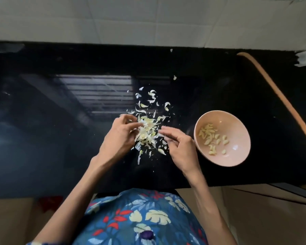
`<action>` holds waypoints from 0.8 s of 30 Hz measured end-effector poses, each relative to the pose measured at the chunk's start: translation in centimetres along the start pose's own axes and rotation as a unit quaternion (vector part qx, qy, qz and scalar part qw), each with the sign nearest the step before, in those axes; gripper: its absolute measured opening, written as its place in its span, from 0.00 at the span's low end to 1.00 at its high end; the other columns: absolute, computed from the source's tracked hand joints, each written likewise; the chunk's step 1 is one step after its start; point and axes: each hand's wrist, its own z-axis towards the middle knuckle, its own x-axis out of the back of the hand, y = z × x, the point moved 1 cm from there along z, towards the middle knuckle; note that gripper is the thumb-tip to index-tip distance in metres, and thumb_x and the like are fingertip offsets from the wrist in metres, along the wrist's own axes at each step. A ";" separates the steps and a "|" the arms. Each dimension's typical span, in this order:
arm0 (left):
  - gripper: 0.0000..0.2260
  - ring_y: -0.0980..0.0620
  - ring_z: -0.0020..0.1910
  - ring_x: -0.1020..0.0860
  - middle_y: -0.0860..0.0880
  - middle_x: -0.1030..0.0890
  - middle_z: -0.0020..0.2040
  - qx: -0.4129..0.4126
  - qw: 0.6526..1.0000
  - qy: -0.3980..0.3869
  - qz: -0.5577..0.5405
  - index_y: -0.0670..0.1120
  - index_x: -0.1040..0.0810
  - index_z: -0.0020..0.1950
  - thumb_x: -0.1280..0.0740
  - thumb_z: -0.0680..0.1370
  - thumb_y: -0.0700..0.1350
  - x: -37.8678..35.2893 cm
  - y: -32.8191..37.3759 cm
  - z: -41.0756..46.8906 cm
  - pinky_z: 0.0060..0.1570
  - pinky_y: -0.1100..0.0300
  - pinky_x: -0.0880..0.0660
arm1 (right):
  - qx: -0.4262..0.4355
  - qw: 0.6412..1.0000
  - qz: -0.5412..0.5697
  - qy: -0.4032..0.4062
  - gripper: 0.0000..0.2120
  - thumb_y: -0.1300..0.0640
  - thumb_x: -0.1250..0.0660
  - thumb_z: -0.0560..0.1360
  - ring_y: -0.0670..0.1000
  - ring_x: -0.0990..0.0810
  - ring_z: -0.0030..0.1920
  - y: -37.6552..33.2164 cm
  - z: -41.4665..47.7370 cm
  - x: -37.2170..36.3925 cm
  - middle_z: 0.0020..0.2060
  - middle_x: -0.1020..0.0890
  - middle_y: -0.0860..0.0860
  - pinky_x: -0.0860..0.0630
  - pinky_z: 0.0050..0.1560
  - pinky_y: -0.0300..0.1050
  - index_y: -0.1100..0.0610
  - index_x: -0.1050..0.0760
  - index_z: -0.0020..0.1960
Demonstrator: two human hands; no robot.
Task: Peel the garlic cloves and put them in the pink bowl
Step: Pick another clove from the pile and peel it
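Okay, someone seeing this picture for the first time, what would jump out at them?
The pale heap of garlic skins in the middle of the glossy black counter stands out first, with the left hand and right hand at it from either side. Just right of them sits the pink bowl, holding peeled cloves.

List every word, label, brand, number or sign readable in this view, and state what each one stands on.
None: no readable text shows anywhere in the head view.
The pink bowl is plain, with no print or mark.
The floral garment shows only a leaf pattern, no lettering.
The black counter, garlic peels and wall tiles bear no label or number.
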 end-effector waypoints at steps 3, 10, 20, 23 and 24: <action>0.06 0.53 0.50 0.20 0.53 0.17 0.51 0.030 0.997 0.024 -0.070 0.51 0.13 0.51 0.24 0.74 0.47 0.7 0.1 -0.2 0.55 0.53 0.22 | -0.006 1.000 -0.009 0.000 0.17 0.72 0.33 0.73 0.42 0.16 0.51 0.6 -0.4 0.2 0.49 0.14 0.44 0.19 0.54 0.41 0.53 0.15 0.50; 0.11 0.47 0.30 0.18 0.49 0.17 0.32 0.129 0.971 0.090 -0.178 0.47 0.19 0.38 0.20 0.68 0.49 2.2 -0.7 -0.9 0.34 0.50 0.17 | -0.015 0.999 -0.041 -0.003 0.00 0.59 0.25 0.72 0.48 0.16 0.38 1.1 -1.7 -2.2 0.39 0.15 0.47 0.17 0.44 0.51 0.55 0.15 0.42; 0.15 0.51 0.51 0.19 0.50 0.20 0.57 0.041 0.992 0.027 -0.112 0.46 0.17 0.59 0.33 0.77 0.32 0.7 -2.8 -2.5 0.56 0.58 0.22 | 0.013 0.976 -0.214 -0.039 0.05 0.58 0.26 0.73 0.53 0.21 0.42 0.6 -1.4 -7.8 0.43 0.19 0.52 0.29 0.44 0.44 0.58 0.20 0.42; 0.10 0.53 0.47 0.17 0.52 0.16 0.51 0.055 0.986 0.043 -0.150 0.47 0.15 0.56 0.29 0.77 0.36 0.7 -2.7 -3.2 0.54 0.55 0.21 | 0.056 0.978 -0.196 -0.036 0.02 0.63 0.29 0.74 0.54 0.21 0.42 0.7 -1.8 -8.0 0.43 0.20 0.52 0.27 0.45 0.45 0.59 0.21 0.44; 0.09 0.54 0.46 0.17 0.54 0.15 0.48 0.064 0.981 0.046 -0.175 0.48 0.14 0.54 0.28 0.77 0.38 0.9 -2.5 -3.2 0.52 0.56 0.20 | 0.059 0.984 -0.166 -0.035 0.02 0.63 0.30 0.75 0.52 0.21 0.43 0.6 -1.9 -7.8 0.42 0.20 0.52 0.26 0.46 0.45 0.59 0.22 0.44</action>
